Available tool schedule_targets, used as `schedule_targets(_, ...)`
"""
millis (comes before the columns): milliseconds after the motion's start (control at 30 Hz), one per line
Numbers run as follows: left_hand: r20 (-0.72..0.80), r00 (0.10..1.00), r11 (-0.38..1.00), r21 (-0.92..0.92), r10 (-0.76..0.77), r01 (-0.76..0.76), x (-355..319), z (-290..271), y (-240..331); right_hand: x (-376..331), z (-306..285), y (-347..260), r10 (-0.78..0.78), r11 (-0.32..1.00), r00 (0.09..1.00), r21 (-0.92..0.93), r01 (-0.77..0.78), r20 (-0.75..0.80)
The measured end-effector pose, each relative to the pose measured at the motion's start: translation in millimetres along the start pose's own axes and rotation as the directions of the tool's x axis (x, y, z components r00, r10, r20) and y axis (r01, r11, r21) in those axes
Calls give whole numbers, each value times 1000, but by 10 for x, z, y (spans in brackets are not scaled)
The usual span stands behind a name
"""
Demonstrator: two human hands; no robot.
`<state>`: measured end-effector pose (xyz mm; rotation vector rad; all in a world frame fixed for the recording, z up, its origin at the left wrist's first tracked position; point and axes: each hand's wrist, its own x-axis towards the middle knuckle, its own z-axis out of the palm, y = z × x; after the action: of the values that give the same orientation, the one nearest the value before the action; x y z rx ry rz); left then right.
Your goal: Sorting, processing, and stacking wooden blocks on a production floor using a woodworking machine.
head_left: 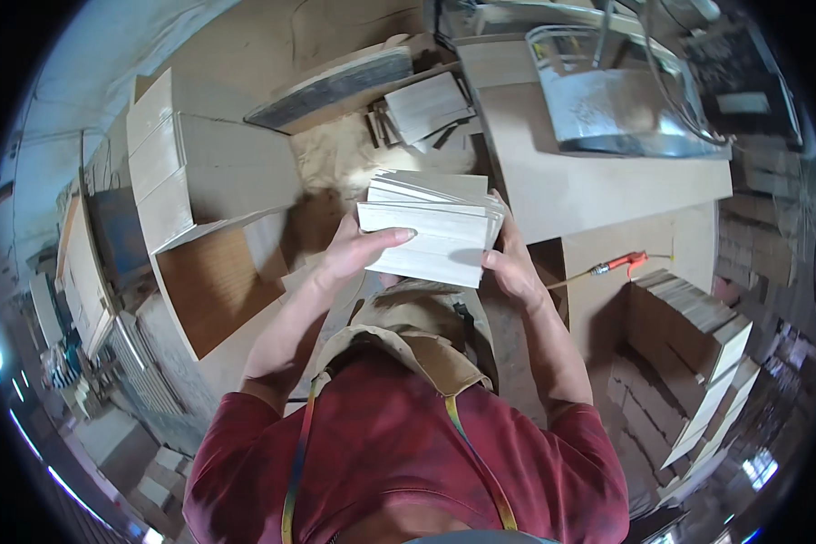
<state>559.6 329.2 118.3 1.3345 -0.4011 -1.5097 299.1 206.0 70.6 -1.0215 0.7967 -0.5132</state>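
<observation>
A loose stack of thin, pale wooden boards point(431, 234) is held in front of my body. My left hand point(354, 249) grips its left end, with the thumb lying across the top board. Round the right end my right hand point(515, 270) is closed, its thumb on the near corner. The upper boards at the far side are fanned out unevenly. Most of the fingers of both hands are hidden under or behind the boards. Below the stack is my tan apron point(408, 331).
Stacked pale panels point(236, 163) stand at the left beside a brown wooden box point(218, 290). Ahead, board offcuts point(426, 107) lie on the dusty floor. A worktable point(598, 190) carries a machine with a clear guard point(616, 104). An orange air blow gun point(621, 263) and piled boards point(689, 317) are at right.
</observation>
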Motion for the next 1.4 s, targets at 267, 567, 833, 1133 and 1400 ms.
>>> schedule_targets(267,318,862,847,237,394,-475,780,621,213,-202,-833,-610,-341,916,940,-221,334,7)
schedule_targets(567,658,513,205,489,551,-848,1457,556,52,16,-1338,-365,-482,547,866,-726,416,133)
schedule_targets(833,752,564,133,555,341,-821,1339,480,355,64,-945,-64,-679,570,733,-603,558,36)
schedule_targets(1133,725,520,172,501,451,-848,1278,602,115,72,-1090,-164,-758,262,622,-784,564,194)
schedule_targets(1400,640,603,399,454,476,-797,1108,797,98,-137,-856,-337,-619,686,777,-560,464,-114)
